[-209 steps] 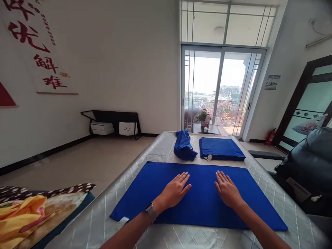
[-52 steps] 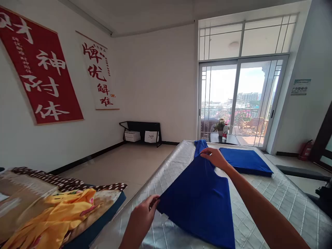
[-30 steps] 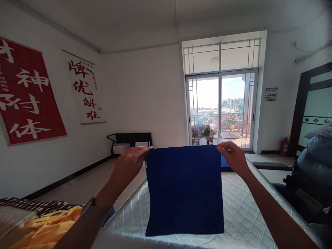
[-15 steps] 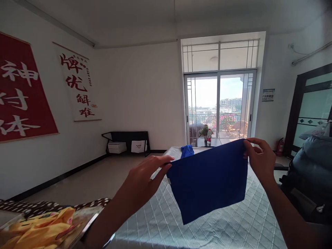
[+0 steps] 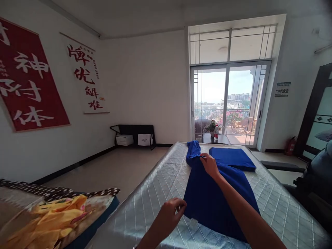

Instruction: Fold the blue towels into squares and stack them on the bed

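A blue cloth (image 5: 207,197) lies across the silver quilted cover (image 5: 155,193), straight in front of the person, where both arms can get at its whole width. The left hand (image 5: 175,209) is down at its near left corner, thumb and fingertips drawn together with hardly a gap and the corner seemingly nipped between them; the right hand (image 5: 209,164) reaches over the fabric to the far left corner, its thumb and forefinger also pressed together on the edge. Holding one side by its two ends like that, I'd judge, draws the edge straight and stops so limp a material from bunching. A white label (image 5: 193,221) pokes out from under the near edge. Just past the right hand lies a rumpled blue bundle (image 5: 193,151), and beside that a neat blue stack (image 5: 232,158), squared up at the far end, probably to leave working room nearer the body; whether the spread piece touches the stack, I can't tell
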The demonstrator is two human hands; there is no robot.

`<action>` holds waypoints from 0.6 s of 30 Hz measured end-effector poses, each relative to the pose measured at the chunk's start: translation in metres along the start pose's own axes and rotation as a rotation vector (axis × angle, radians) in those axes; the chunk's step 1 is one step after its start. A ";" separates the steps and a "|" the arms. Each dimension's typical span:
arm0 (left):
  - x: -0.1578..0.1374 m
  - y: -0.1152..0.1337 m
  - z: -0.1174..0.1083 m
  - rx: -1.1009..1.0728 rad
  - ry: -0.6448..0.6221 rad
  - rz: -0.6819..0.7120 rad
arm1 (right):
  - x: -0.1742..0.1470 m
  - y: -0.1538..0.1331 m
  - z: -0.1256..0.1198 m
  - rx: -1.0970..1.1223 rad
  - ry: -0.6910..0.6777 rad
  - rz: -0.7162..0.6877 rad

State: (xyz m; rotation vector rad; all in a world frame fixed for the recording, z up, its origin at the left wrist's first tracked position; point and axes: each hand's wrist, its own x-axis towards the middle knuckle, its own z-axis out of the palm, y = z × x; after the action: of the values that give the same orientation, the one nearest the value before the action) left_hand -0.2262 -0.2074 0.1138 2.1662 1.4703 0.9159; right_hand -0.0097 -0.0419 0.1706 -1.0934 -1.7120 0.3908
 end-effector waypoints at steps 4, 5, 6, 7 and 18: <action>-0.011 -0.052 0.032 0.098 -0.117 -0.148 | -0.072 0.035 0.017 -0.135 -0.382 -0.034; -0.013 -0.058 0.034 0.098 -0.127 -0.154 | -0.092 0.042 0.006 -0.155 -0.417 -0.032; -0.015 -0.062 0.035 0.092 -0.133 -0.154 | -0.112 0.047 -0.009 -0.182 -0.445 -0.025; -0.017 -0.064 0.035 0.082 -0.137 -0.150 | -0.131 0.052 -0.026 -0.231 -0.497 -0.022; -0.028 -0.078 0.036 0.076 -0.121 -0.045 | -0.253 0.098 -0.147 -0.311 -0.416 0.142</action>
State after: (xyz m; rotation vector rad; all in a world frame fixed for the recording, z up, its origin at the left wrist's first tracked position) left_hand -0.2614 -0.2009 0.0307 2.1910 1.5106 0.7116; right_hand 0.1828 -0.2297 0.0181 -1.4402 -2.1169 0.4765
